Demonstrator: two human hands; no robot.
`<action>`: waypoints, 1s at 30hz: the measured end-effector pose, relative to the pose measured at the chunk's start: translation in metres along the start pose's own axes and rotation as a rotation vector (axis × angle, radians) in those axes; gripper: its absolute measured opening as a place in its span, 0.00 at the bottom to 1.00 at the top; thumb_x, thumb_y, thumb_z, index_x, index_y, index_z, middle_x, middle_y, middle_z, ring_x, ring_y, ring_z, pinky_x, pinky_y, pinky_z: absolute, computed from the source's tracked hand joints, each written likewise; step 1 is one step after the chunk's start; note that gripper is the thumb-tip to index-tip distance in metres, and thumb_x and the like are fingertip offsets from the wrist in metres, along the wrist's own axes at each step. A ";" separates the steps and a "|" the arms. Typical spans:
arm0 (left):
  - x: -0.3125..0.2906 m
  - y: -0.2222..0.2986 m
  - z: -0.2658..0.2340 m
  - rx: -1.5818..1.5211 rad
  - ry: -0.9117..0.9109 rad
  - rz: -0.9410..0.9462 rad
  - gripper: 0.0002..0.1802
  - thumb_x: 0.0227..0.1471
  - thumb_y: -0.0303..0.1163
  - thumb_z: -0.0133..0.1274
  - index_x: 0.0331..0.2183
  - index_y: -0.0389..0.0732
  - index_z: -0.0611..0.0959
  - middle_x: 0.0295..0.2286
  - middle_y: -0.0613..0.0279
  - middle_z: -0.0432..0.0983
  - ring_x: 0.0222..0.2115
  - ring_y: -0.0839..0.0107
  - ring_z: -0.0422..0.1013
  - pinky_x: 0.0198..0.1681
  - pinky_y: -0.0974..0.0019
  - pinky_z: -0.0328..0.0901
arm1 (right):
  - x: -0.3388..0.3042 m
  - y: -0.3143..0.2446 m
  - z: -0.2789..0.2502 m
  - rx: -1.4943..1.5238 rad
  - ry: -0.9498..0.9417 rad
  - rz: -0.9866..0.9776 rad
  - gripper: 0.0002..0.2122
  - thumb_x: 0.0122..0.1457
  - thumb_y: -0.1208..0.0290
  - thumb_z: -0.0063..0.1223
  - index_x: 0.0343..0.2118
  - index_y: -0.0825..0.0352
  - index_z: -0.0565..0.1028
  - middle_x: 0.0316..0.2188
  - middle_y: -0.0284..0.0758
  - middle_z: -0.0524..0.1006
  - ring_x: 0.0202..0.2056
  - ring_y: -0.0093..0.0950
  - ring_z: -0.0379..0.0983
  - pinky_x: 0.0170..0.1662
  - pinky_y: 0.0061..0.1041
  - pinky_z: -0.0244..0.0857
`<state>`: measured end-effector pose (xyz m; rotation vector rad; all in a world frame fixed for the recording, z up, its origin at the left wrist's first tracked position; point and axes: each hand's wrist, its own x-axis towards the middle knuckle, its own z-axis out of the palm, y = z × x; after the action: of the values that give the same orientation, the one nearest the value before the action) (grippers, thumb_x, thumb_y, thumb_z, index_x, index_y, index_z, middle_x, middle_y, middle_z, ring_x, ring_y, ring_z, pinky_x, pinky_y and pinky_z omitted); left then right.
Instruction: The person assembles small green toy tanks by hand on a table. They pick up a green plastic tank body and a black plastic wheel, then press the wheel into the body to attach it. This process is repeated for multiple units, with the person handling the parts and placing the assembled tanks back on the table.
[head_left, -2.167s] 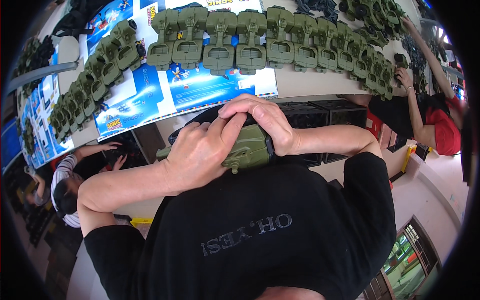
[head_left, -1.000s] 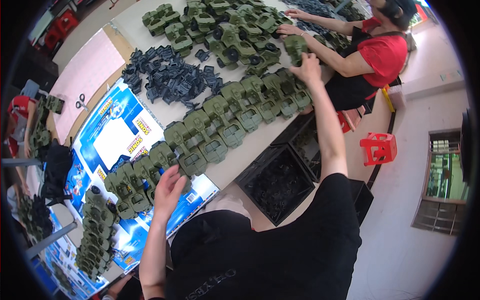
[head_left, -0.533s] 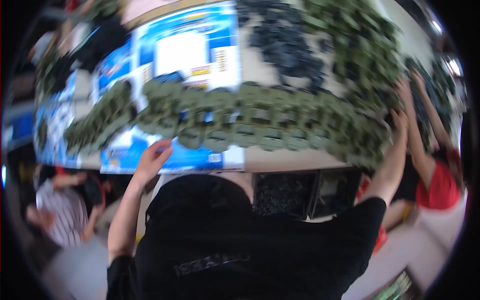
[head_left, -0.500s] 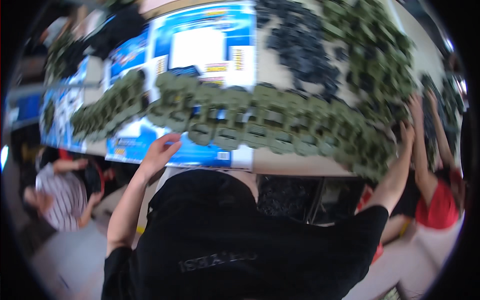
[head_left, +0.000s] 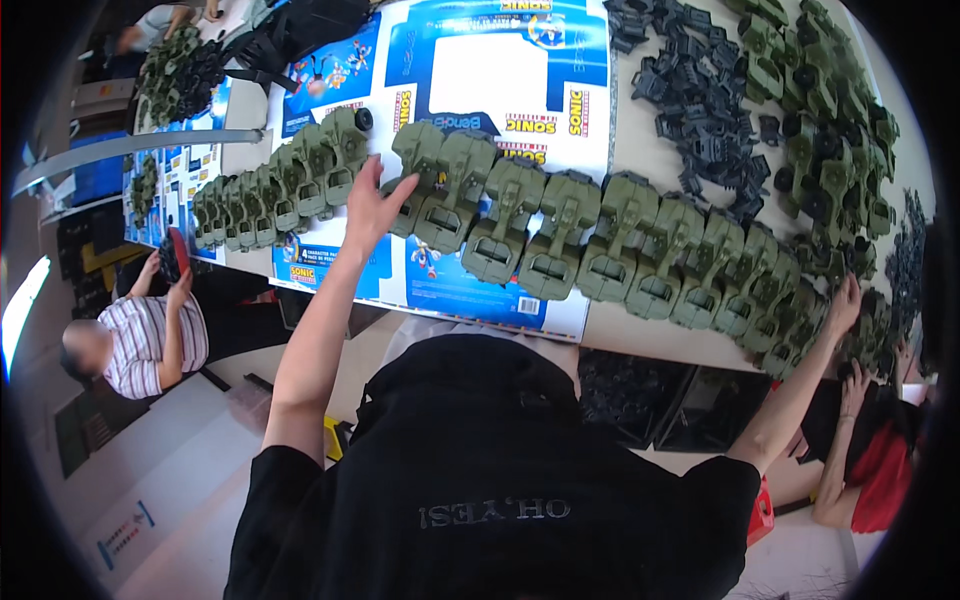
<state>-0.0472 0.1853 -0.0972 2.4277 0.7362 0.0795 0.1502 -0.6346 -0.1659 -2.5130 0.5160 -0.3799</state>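
A long row of olive-green plastic toy vehicle shells (head_left: pixel 560 235) stands side by side across the table in front of me. My left hand (head_left: pixel 376 208) is at the row's left end, thumb and fingers apart, beside the end shell and seemingly touching it. Left of that hand runs a second row of the same green shells (head_left: pixel 285 185), with a gap between. My right hand (head_left: pixel 845 305) reaches the far right end of the long row. Its fingers are drawn together among green and dark parts, and what they hold, if anything, is hidden.
Blue-and-white printed cardboard sheets (head_left: pixel 400 270) lie under the rows. Black plastic parts (head_left: pixel 700 100) and more green shells (head_left: pixel 835 130) are heaped at the back right. Dark bins (head_left: pixel 630 395) stand below the table edge. People work at left (head_left: pixel 150 340) and right (head_left: pixel 880 470).
My left hand has gone from below the rows up into the gap beside the long row's end. My right hand stays at the right end. The whole view has shifted and sharpened.
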 end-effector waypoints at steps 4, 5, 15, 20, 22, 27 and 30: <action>0.059 -0.024 0.044 0.095 -0.186 -0.110 0.47 0.32 0.53 0.66 0.47 0.29 0.70 0.43 0.42 0.71 0.46 0.57 0.69 0.48 0.61 0.64 | -0.067 -0.097 0.032 0.316 -0.086 -0.062 0.14 0.59 0.65 0.50 0.45 0.67 0.75 0.41 0.34 0.77 0.42 0.22 0.71 0.48 0.21 0.61; 0.068 -0.038 0.057 0.102 -0.250 -0.099 0.47 0.30 0.54 0.67 0.47 0.31 0.71 0.43 0.43 0.72 0.45 0.58 0.70 0.47 0.61 0.64 | -0.096 -0.165 0.033 0.193 -0.109 -0.110 0.15 0.59 0.64 0.51 0.44 0.68 0.75 0.41 0.34 0.77 0.43 0.22 0.71 0.48 0.20 0.62; 0.049 -0.023 0.003 0.006 -0.207 -0.004 0.42 0.26 0.47 0.70 0.43 0.33 0.74 0.38 0.49 0.76 0.39 0.60 0.74 0.44 0.63 0.65 | -0.143 -0.338 0.130 -0.221 -0.306 -0.284 0.12 0.50 0.65 0.53 0.37 0.64 0.76 0.35 0.38 0.77 0.39 0.36 0.74 0.41 0.35 0.68; 0.007 -0.021 -0.042 -0.538 -0.283 -0.012 0.34 0.36 0.28 0.67 0.46 0.36 0.69 0.36 0.59 0.75 0.35 0.71 0.72 0.39 0.69 0.68 | -0.130 -0.331 0.182 -0.678 -0.176 -0.277 0.22 0.44 0.61 0.63 0.43 0.61 0.73 0.38 0.37 0.71 0.45 0.37 0.69 0.42 0.37 0.67; -0.019 -0.026 -0.056 -0.626 -0.299 -0.047 0.33 0.37 0.27 0.66 0.47 0.36 0.69 0.36 0.59 0.75 0.34 0.71 0.72 0.39 0.69 0.68 | -0.132 -0.330 0.180 -0.615 -0.238 -0.328 0.24 0.41 0.59 0.65 0.43 0.62 0.74 0.39 0.38 0.69 0.45 0.38 0.67 0.43 0.37 0.66; -0.078 0.012 -0.055 -0.858 -0.611 -0.281 0.32 0.36 0.21 0.65 0.46 0.35 0.71 0.36 0.59 0.76 0.36 0.69 0.73 0.40 0.66 0.69 | -0.136 -0.306 0.156 -0.378 0.115 -0.780 0.27 0.40 0.54 0.65 0.42 0.64 0.74 0.43 0.39 0.70 0.44 0.33 0.67 0.41 0.32 0.64; -0.093 0.018 -0.035 -0.742 -0.728 -0.223 0.44 0.28 0.21 0.70 0.49 0.36 0.66 0.41 0.57 0.73 0.41 0.69 0.72 0.46 0.65 0.68 | -0.169 -0.346 0.105 0.243 -0.409 -0.309 0.27 0.44 0.56 0.64 0.45 0.67 0.71 0.42 0.40 0.73 0.39 0.29 0.71 0.39 0.25 0.64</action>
<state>-0.1250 0.1429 -0.0478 1.4890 0.4989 -0.5048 0.1359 -0.2434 -0.0849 -2.3414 -0.0754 -0.0290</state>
